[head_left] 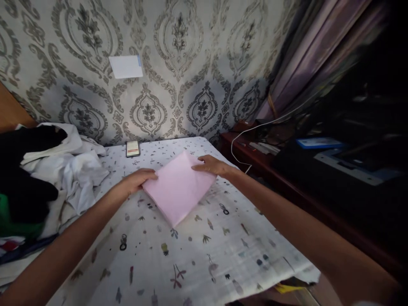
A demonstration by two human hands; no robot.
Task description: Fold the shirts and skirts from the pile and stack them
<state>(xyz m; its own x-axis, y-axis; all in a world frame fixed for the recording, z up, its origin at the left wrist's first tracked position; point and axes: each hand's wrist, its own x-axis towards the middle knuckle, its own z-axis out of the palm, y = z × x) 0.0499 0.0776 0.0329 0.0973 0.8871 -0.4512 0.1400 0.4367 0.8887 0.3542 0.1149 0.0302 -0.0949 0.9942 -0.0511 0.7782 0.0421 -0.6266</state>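
A folded sheet of pink paper (178,187) is held a little above or against the patterned white cloth (191,263), turned so that one corner points toward me. My left hand (140,179) pinches its left corner, thumb on top and the other fingers mostly hidden beneath. On the upper right edge, my right hand (210,165) grips the paper with the thumb lying over its face. Layered edges show along the lower left side. Whether the near corner rests on the cloth I cannot tell.
Crumpled clothes (73,170) are heaped at the left. A small dark-framed card or device (133,148) lies near the wall. At the right stands a dark red wooden surface (236,138) with a white cable (255,126) and a blue-edged item (318,143). White paper (126,67) hangs on the wallpaper.
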